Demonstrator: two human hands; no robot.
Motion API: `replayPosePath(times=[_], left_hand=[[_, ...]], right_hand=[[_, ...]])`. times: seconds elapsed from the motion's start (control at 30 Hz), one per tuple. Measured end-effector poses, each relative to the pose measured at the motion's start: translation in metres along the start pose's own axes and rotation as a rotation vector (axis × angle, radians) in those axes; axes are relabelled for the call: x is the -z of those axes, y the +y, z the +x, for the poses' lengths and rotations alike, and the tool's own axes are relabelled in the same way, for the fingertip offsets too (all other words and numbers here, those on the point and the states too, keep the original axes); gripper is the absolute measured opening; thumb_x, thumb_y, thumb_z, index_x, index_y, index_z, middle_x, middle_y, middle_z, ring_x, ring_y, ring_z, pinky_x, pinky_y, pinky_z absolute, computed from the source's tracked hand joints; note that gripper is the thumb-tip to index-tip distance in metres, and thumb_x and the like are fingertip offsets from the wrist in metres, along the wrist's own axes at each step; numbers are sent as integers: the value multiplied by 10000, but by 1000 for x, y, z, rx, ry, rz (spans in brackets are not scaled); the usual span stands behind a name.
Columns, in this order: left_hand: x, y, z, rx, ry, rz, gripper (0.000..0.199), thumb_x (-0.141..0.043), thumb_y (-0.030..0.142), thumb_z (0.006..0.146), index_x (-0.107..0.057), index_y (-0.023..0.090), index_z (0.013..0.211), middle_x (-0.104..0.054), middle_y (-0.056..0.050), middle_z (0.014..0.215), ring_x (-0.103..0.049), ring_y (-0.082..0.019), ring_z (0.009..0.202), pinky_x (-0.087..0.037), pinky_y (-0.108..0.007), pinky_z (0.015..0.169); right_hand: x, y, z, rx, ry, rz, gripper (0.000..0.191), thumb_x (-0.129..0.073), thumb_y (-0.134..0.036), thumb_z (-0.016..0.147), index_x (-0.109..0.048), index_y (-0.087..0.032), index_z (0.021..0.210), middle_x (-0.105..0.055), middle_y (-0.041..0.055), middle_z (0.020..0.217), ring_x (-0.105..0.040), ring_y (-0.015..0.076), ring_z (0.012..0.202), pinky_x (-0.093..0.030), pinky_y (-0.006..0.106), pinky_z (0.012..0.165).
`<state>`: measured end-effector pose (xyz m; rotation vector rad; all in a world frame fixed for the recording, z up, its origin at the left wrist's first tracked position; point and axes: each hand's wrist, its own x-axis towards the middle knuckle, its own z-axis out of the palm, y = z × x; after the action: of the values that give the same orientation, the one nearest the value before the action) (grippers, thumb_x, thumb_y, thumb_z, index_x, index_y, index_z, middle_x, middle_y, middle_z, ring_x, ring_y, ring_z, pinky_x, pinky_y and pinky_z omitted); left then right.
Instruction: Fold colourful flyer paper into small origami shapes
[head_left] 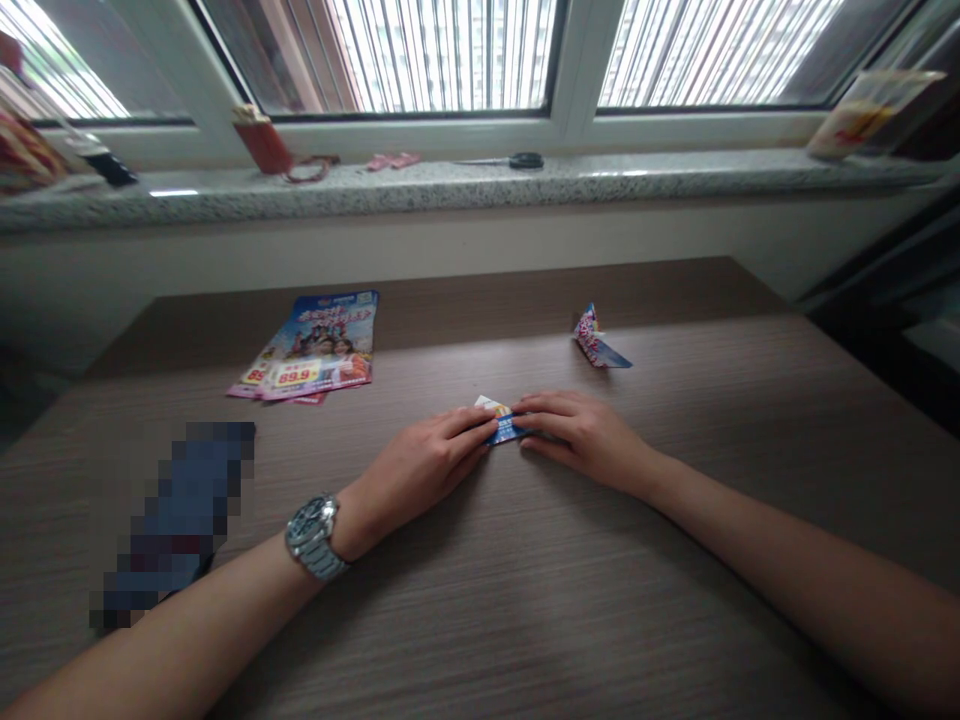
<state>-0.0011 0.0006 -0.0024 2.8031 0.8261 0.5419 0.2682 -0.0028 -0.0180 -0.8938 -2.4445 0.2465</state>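
Brown table [487,620] below a bright window [450,50], small folded paper [507,431] at its middle

Daylight falls past a speckled stone sill [420,197], where a red container [262,142] leans at left and a dark-handled tool [527,160] lies near the middle. Your left hand [427,455], a metal watch [315,535] at its wrist, has its fingertips on the left part of the folded paper; your right hand [589,435] touches the right part. Fingers on both are lightly bent and held near one another, with the paper showing between them; whether either hand pinches it or only presses it down can't be made out. Far left of you, printed flyers [322,345] lie overlapping. Far right, another folded paper piece [596,342] sits apart. Near left, beside your forearm, lies a pixelated dark-blue object [180,510], too blurred to identify.
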Motion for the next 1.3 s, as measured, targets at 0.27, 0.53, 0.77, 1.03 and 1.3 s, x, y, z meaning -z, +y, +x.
replayPosePath(times=[0.27,0.53,0.77,1.03,1.3], left_hand=[[-2,0,0,4,11,-32,371,-496,219,1041,-563,205,1406,-600,-83,1437,-613,-225,1292,-537,-381,1087],[-3,1,2,6,36,-51,348,-504,253,1043,-578,212,1381,-635,-81,1392,-643,-218,1248,-551,-372,1059],[-1,5,4,-15,65,65,292,-522,203,1017,-628,184,1288,-693,-100,1261,-687,-228,1115,-583,-374,961],[4,6,3,-16,78,202,258,-525,258,1035,-642,198,1257,-719,-78,1174,-705,-204,981,-598,-321,816],[9,8,2,66,151,213,253,-470,228,1056,-641,164,1232,-780,-66,984,-746,-163,828,-583,-248,715]], right_hand=[[0,0,1,-4,23,26,188,-598,-255,1002,-712,-204,1142,-738,96,1207,-687,245,1140,-562,423,986],[2,-6,2,-39,30,42,176,-567,-244,1019,-706,-178,1105,-758,100,1134,-719,223,1035,-582,372,914],[4,-12,4,-10,59,-20,172,-560,-253,1023,-703,-178,1082,-769,91,1082,-722,227,966,-571,369,866],[3,-15,5,22,107,-40,175,-562,-267,1022,-700,-193,1100,-761,81,1093,-704,219,960,-554,366,860],[9,-21,0,63,275,-219,335,-637,-268,971,-659,-273,1305,-684,75,1005,-609,239,947,-514,407,878]])
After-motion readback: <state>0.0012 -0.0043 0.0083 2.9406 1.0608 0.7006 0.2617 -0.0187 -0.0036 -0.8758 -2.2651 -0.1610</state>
